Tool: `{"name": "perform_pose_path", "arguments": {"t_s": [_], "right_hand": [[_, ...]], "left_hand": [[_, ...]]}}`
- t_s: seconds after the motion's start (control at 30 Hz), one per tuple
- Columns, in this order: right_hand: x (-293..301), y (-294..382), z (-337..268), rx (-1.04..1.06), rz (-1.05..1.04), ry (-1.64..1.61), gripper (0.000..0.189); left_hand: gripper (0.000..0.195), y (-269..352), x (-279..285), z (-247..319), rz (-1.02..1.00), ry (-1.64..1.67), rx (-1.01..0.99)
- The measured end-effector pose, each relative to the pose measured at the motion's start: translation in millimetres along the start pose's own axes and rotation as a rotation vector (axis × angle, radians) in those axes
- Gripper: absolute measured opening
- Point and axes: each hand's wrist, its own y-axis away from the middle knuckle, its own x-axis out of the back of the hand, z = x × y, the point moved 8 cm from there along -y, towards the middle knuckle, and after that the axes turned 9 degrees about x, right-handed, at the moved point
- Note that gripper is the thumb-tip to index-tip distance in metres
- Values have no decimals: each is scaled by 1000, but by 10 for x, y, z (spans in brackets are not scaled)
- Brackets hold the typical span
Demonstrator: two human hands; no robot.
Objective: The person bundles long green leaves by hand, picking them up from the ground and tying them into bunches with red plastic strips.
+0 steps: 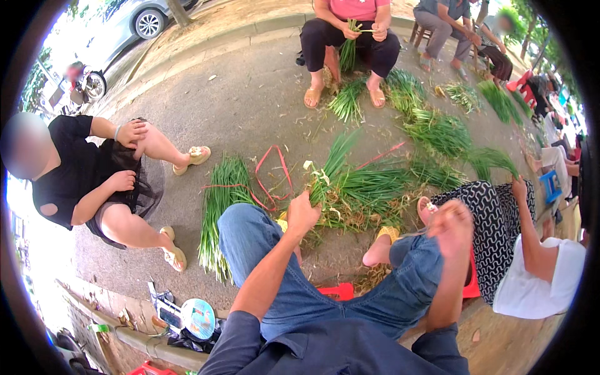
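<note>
My left hand (pixel 302 213) grips a small bunch of garlic chives (pixel 338 157) above the ground, its green leaves pointing away from me. Pale, withered bits cling to the bunch near my fingers. Raised over my right knee, my right hand (pixel 452 227) is blurred, with fingers bent; a thin strand seems to trail from it, but I cannot tell whether it is held. A loose heap of chives (pixel 372 183) lies between my feet and beyond, with dry trimmings (pixel 342 220) around it. Left of my knee lies a neat stack of chives (pixel 227 187) with red tape across it.
A loop of red plastic tape (pixel 272 159) lies beside the stack. One person (pixel 70 159) sits at the left, another (pixel 351 37) opposite holding chives, and a third (pixel 525 262) close at my right. Behind my left side are a round hand fan (pixel 198 318) and a kerb (pixel 154 344).
</note>
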Motion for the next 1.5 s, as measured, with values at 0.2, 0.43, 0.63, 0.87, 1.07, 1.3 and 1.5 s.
{"name": "perform_pose_path", "arguments": {"t_s": [0.2,0.43,0.63,0.87,1.07,1.3,1.5], "right_hand": [[-536,452,1263,-278,-568,863,27],[-971,-432,1263,-30,-232,1204,52],[-1023,-603,1660,19,-203,1314,31],[-660,-733,1529,200,-107,1233,13],[-210,-796,1240,-79,170,765,16],[197,-850,353,111,352,465,14],[246,-649,-543,207,362,482,10]], "left_hand": [[31,43,51,119,40,-87,-42],[28,116,43,198,68,-173,-112],[30,190,76,279,91,-239,-160],[31,193,93,272,98,-268,-189],[28,165,41,254,86,-280,-187],[29,89,31,215,66,-255,-183],[24,-26,88,118,112,-186,-149]]}}
